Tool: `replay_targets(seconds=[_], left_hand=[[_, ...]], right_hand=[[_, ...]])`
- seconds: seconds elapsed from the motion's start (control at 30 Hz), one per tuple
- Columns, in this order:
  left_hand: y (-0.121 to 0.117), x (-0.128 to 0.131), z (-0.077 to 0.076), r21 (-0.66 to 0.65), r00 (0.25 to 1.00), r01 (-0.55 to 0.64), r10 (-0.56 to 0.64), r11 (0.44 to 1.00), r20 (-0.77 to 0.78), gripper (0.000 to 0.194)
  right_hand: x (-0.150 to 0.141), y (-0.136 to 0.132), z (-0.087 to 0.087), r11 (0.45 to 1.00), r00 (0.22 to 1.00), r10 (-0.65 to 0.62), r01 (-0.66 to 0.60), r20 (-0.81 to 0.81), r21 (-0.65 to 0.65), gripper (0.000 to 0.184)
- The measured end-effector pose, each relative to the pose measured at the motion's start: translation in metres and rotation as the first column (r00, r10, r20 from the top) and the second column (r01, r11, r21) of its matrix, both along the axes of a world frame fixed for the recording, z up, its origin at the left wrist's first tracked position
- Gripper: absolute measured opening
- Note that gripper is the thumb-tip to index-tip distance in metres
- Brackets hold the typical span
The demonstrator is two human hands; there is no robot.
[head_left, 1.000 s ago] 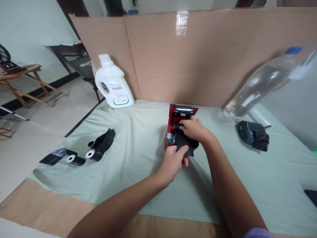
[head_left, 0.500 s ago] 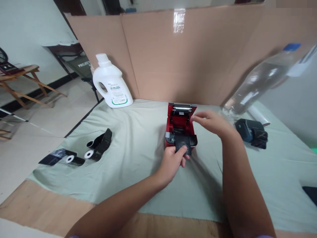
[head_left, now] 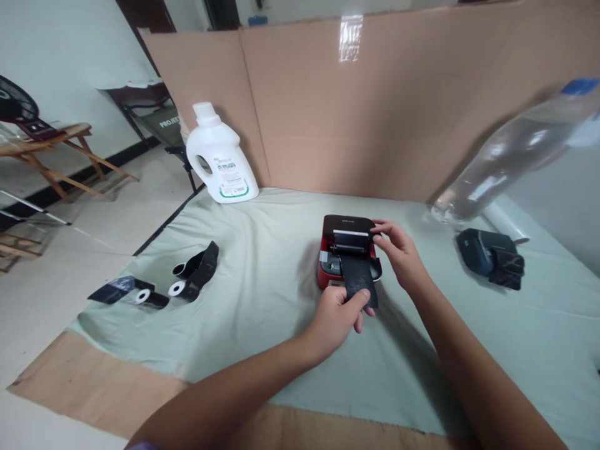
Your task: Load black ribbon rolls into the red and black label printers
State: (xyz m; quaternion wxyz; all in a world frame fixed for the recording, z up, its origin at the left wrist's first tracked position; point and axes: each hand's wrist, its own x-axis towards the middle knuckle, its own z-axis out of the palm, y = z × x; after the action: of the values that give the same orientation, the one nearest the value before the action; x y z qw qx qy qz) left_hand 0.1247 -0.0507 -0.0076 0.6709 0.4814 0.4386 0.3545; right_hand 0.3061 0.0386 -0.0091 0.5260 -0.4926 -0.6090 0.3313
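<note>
A small red printer (head_left: 328,270) sits on the pale green cloth (head_left: 262,294) near the middle, its dark lid lowered over the body. A black strip (head_left: 359,278) runs out of its front slot. My left hand (head_left: 338,315) pinches the free end of that strip between thumb and fingers. My right hand (head_left: 398,253) rests on the lid's right edge, fingers curled against it.
Black rolls with white cores (head_left: 180,284) lie at the left on the cloth. A white jug (head_left: 220,156) stands at the back left. A clear bottle (head_left: 510,153) leans at the right above a dark blue device (head_left: 490,257). A cardboard wall (head_left: 375,100) closes the back.
The printer's lid, upright before, has come down over the body. My right hand moved from inside the printer to the lid's right edge. My left hand kept hold of the black strip.
</note>
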Motion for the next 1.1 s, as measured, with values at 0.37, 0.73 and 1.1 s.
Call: replay_targets(seconds=[0.37, 0.73, 1.1], left_hand=[[0.056, -0.056, 0.016, 0.401, 0.921, -0.244, 0.341, 0.883, -0.189, 0.046], [0.093, -0.056, -0.004, 0.070, 0.996, -0.066, 0.069, 0.995, -0.053, 0.036], [0.092, -0.059, -0.009, 0.007, 0.997, -0.078, 0.078, 0.997, -0.006, 0.043]], right_hand=[[-0.014, -0.025, -0.024, 0.997, 0.988, -0.001, -0.012, -0.156, -0.083, 0.020], [-0.023, -0.016, -0.043, 0.979, 0.979, -0.102, 0.067, -0.178, -0.194, 0.070], [-0.032, -0.022, -0.051, 0.982, 0.979, -0.134, 0.109, -0.157, -0.157, 0.067]])
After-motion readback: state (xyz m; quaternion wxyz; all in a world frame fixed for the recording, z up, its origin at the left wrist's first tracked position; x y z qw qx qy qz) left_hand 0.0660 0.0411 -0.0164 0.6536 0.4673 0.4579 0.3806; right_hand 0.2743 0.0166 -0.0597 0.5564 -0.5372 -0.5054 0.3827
